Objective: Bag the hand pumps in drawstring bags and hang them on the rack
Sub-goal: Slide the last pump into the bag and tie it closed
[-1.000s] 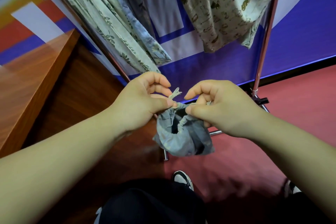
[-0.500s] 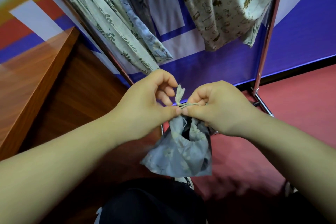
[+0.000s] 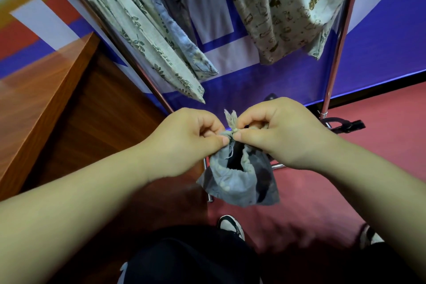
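Here the bag (image 3: 232,183) hangs beneath left hand (image 3: 184,143), right hand (image 3: 283,136) (both pinching).

I hold the left hand (image 3: 184,143) and right hand (image 3: 283,136) side by side, pinching the top of the drawstring bag (image 3: 235,182) hanging below them. Behind, other bags (image 3: 272,11) hang on the rack (image 3: 334,71). A counter (image 3: 34,104) stands left; a shoe (image 3: 231,226) sits beneath.

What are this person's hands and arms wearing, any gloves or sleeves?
Nothing that shows. The left hand and right hand are bare, with no gloves, rings or watch, and both forearms are uncovered to the picture's edge; no sleeve is in view.
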A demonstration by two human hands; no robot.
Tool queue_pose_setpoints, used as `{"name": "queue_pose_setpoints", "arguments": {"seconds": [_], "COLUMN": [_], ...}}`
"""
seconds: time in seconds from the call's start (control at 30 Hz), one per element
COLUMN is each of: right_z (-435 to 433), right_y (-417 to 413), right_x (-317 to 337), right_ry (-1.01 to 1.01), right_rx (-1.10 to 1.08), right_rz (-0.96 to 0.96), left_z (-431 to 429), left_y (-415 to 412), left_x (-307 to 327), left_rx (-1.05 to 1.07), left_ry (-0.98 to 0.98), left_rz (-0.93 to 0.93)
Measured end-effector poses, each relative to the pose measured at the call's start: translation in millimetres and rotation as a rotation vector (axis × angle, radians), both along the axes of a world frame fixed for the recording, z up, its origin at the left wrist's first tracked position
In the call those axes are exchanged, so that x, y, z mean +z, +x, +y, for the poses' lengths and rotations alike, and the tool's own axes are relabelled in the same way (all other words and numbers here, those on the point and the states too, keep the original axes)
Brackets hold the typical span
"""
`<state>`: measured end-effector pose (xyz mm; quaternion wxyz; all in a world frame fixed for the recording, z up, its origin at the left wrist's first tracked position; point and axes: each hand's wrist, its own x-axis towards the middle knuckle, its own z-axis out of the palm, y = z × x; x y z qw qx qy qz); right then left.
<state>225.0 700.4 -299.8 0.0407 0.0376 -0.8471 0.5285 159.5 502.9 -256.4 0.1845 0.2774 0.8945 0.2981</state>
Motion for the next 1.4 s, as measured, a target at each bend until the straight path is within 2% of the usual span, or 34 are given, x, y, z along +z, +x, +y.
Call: {"name": "queue_pose_setpoints", "arguments": {"seconds": [0.1, 0.2, 0.33, 0.43, 0.53, 0.63, 0.8, 0.93, 1.03, 1.23, 1.4], "right_z": [7.0, 17.6, 18.8, 14.4, 12.9, 12.6, 6.2, 5.9, 5.5, 23.2, 21.3], "right_y": [0.1, 0.1, -1.4, -1.2, -2.1, -3.1, -4.1, -5.0, -4.5, -7.5, -9.9], "right_x": [7.6, 15.1, 19.6, 20.2, 21.4, 23.0, 23.3, 24.7, 25.9, 27.7, 18.8], "right_ry": [-0.118, -0.274, -0.377, -0.408, -0.446, -0.524, -0.582, -0.633, -0.622, -0.399, -0.378], "right_rx": [-0.021, -0.049, -0.074, -0.05, -0.057, -0.067, -0.045, -0.063, -0.047, -0.181, -0.2], "right_rz": [-0.032, -0.094, -0.098, -0.136, -0.142, -0.18, -0.255, -0.262, -0.264, -0.207, -0.246], "left_z": [-0.4, 2.1, 1.8, 2.7, 5.6, 9.3, 9.6, 9.5, 6.5, 2.6, -1.0], "left_y": [-2.7, -3.5, -2.9, 0.7, 8.7, 19.2, 21.8, 24.2, 16.1, -7.9, -14.4], "left_x": [6.2, 11.2, 7.5, 1.3, 0.1, 1.2, 4.0, 0.4, -8.6, -3.8, -7.8], "left_rx": [-0.017, 0.002, 0.031, 0.045, 0.048, -0.027, -0.026, -0.069, -0.008, 0.09, 0.097], "left_ry": [-0.056, -0.046, -0.033, 0.075, 0.177, 0.097, 0.125, -0.002, -0.084, -0.013, -0.003], "left_rz": [0.058, 0.058, 0.031, -0.009, 0.113, 0.233, 0.411, 0.335, 0.293, 0.143, 0.122]}}
